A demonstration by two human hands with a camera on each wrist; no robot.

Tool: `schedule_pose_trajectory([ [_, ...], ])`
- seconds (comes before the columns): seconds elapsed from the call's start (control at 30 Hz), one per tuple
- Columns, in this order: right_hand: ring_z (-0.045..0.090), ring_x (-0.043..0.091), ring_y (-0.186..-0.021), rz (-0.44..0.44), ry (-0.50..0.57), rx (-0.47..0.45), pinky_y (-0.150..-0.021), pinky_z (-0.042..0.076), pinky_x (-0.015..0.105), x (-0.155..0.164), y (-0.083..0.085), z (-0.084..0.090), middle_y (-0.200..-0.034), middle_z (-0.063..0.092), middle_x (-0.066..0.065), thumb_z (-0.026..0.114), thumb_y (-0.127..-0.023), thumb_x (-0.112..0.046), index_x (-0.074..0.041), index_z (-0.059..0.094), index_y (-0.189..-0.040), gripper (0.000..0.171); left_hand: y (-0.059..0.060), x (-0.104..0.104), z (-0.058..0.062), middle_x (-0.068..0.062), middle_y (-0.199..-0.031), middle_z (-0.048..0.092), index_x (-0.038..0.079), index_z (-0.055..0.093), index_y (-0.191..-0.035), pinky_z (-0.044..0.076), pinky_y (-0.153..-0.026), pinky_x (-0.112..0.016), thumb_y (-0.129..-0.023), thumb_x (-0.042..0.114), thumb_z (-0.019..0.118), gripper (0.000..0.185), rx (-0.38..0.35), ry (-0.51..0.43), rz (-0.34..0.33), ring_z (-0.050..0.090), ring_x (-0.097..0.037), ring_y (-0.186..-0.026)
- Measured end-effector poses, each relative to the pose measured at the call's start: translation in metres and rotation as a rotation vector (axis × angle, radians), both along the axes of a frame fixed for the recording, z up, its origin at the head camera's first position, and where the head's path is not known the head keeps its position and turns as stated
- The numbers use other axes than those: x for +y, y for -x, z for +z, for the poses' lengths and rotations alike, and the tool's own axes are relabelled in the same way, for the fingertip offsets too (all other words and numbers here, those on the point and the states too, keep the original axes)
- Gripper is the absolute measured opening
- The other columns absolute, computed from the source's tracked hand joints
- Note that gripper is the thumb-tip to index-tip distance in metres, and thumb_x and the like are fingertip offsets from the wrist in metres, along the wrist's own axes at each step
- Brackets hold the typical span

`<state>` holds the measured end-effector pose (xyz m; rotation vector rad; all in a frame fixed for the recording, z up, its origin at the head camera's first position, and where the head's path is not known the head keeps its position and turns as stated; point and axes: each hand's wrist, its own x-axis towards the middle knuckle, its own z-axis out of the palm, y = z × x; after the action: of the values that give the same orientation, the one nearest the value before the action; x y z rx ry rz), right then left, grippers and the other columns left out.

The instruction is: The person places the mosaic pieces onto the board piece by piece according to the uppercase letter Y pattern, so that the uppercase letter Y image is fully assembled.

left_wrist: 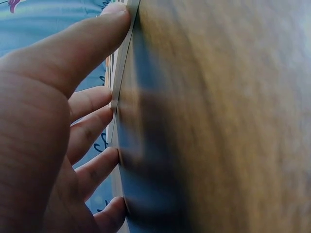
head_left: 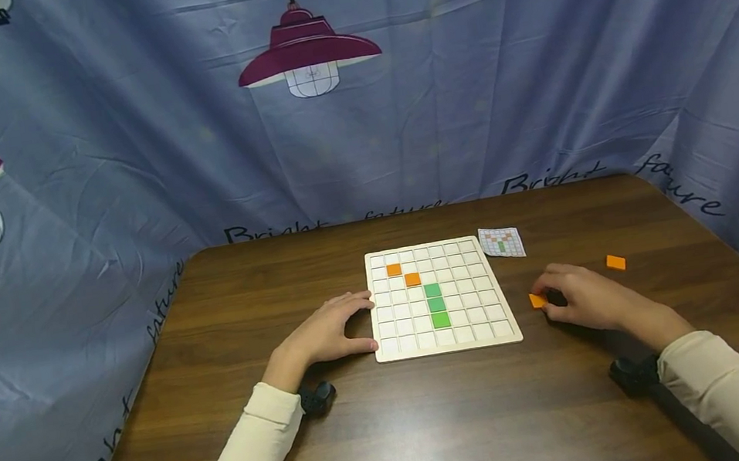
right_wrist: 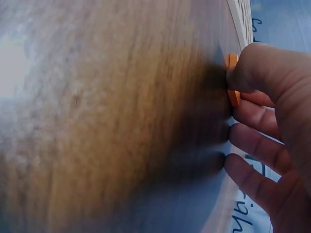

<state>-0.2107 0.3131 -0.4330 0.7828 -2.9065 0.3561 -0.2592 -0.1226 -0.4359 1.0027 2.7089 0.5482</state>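
A white square grid board (head_left: pixel 477 300) lies flat on the table; it holds two orange tiles in a diagonal at upper left and a column of green tiles (head_left: pixel 437 305) near the middle. My left hand (head_left: pixel 327 331) rests at the board's left edge, thumb and fingertips touching it, as the left wrist view also shows. Right of the board, my right hand (head_left: pixel 585 299) pinches an orange square tile (right_wrist: pixel 233 60) between thumb and index finger, low at the tabletop. The other fingertips of that hand touch the table.
Another orange tile (head_left: pixel 616 262) lies on the brown wooden table (head_left: pixel 409 428), beyond my right hand. A small printed card (head_left: pixel 501 243) with a coloured grid pattern sits by the board's upper right corner. Blue curtain (head_left: pixel 358 146) hangs behind the table and along its sides.
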Motion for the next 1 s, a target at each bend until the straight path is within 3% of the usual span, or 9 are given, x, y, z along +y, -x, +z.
schedule_pose_trajectory([
  [0.33, 0.052, 0.008, -0.071, 0.013, 0.008, 0.000, -0.061, 0.046, 0.021, -0.010, 0.016, 0.009, -0.088, 0.057, -0.006, 0.071, -0.075, -0.018, -0.017, 0.066, -0.097, 0.023, 0.000, 0.001, 0.000, 0.006, -0.148, 0.031, 0.022, 0.044, -0.134, 0.020, -0.114, -0.047, -0.077, 0.056, 0.064, 0.069, 0.005, 0.004, -0.010, 0.024, -0.024, -0.140],
  [0.7, 0.052, 0.015, -0.075, 0.115, 0.070, 0.020, -0.062, 0.044, 0.024, -0.074, 0.063, 0.031, -0.087, 0.059, 0.001, 0.070, -0.076, -0.015, -0.012, 0.067, -0.094, 0.019, -0.001, -0.003, -0.001, 0.005, -0.148, 0.032, 0.021, 0.044, -0.133, 0.020, -0.114, -0.044, -0.077, 0.055, 0.063, 0.068, 0.014, -0.001, 0.002, 0.025, -0.024, -0.139],
  [1.0, 0.055, 0.015, -0.083, 0.085, 0.031, -0.113, -0.072, 0.048, 0.031, -0.112, 0.085, 0.025, -0.095, 0.059, 0.002, 0.068, -0.080, -0.020, -0.012, 0.066, -0.099, 0.020, 0.000, -0.001, -0.002, 0.005, -0.148, 0.032, 0.021, 0.044, -0.134, 0.020, -0.114, -0.044, -0.077, 0.056, 0.063, 0.069, 0.001, 0.001, -0.005, 0.024, -0.023, -0.140],
])
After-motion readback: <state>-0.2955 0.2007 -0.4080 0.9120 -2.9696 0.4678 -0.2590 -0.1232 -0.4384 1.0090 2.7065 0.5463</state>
